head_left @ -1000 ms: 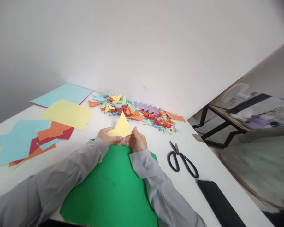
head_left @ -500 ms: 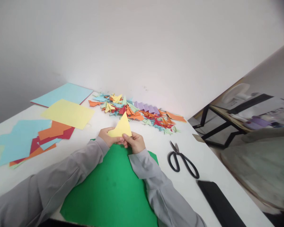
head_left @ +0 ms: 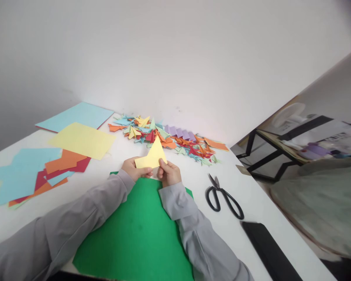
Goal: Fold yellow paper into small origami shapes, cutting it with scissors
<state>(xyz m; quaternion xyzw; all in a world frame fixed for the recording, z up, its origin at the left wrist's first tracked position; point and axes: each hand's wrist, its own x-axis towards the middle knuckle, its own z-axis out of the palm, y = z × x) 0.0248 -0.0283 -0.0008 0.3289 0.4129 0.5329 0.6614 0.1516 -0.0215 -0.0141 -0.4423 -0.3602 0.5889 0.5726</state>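
A folded piece of yellow paper (head_left: 153, 155), with a pointed peak at its upper right, is held between both hands above the far end of a green sheet (head_left: 134, 234). My left hand (head_left: 133, 168) pinches its lower left, thumb lying along the bottom edge. At the lower right corner my right hand (head_left: 170, 172) grips the paper between thumb and fingers. Some fingertips are hidden behind the paper. Beyond the hands, by the wall, lies a long pile of small folded paper shapes (head_left: 148, 134) in many colours.
Black-handled scissors (head_left: 222, 195) lie open at the right, with a black flat case (head_left: 270, 249) nearer. On the left are coloured paper pieces (head_left: 26, 168), a yellow sheet (head_left: 83, 140) and a light blue sheet (head_left: 76, 117). A white wall (head_left: 163, 58) bounds the table's back.
The yellow paper has turned a little, its peak shifting right and its lower left part now showing as a flatter band. My right thumb has moved right, to the paper's corner.
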